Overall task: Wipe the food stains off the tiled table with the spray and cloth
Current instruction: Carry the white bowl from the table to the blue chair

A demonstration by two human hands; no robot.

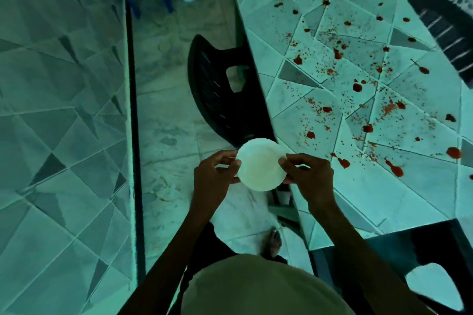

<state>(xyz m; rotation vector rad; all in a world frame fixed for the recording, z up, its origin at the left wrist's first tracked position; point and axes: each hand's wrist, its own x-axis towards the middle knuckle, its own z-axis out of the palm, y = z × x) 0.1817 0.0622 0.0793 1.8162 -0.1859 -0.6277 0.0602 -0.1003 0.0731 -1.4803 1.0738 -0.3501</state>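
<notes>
Beside the near corner of the pale tiled table with triangular grey insets (pixel 399 194), a round white cloth pad (pixel 261 163) is held up flat by both hands, clear of the tabletop. The left hand (pixel 213 176) pinches its left edge between thumb and curled fingertips; the right hand (pixel 311 176) pinches the right edge the same way. Red sauce blobs and fine specks (pixel 357 87) are scattered over most of the tabletop, none touched by the cloth. No spray bottle can be made out. The step looks like readying the cloth: it would serve best gathered into one palm, freeing the other hand for the spray, then wetting the thick blobs first and wiping inward from the table edge so the red does not smear along grout lines or drip toward the black plastic chair (pixel 217 89)
</notes>
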